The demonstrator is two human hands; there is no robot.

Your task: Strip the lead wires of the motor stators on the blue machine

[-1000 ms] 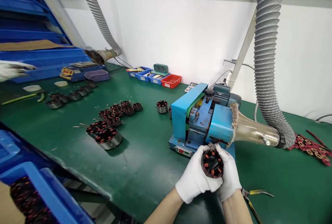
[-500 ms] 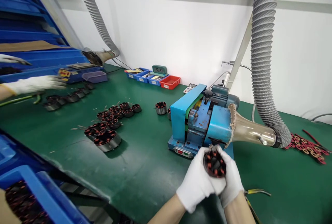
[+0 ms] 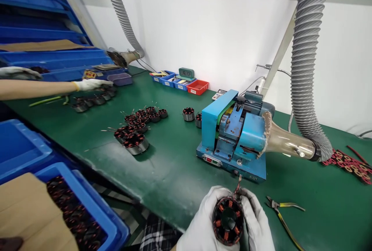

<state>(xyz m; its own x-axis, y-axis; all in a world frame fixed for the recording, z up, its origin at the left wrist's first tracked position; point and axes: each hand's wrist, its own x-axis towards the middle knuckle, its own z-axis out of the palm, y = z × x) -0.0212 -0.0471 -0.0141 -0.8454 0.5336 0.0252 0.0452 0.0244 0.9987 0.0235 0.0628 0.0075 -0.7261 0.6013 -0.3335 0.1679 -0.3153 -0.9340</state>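
Observation:
Near the front edge of the table, both my gloved hands hold a wound motor stator [image 3: 215,224], a dark ring with copper coils around a central hole. My left hand [image 3: 200,220] wraps its left side and underside. My right hand [image 3: 257,218] is closed against the right side, its fingertips beside the twisted lead wires [image 3: 238,185]. The wires stick up from the ring's top toward the blue belt machine [image 3: 252,134], which stands just beyond my hands. Part of the stator's outer wall is hidden by the gloves.
Diagonal cutters [image 3: 280,208] lie right of my hands. Several stators [image 3: 136,144] stand left of the machine. A blue bin [image 3: 110,227] of stators is at lower left. A co-worker's gloved hand [image 3: 93,84] touches far-left stators. A grey hose [image 3: 309,49] hangs at right.
My hands have drawn back from the machine toward me with the stator, and its lead wires now show. The view has shifted. The co-worker's hand has reached farther right over the stators.

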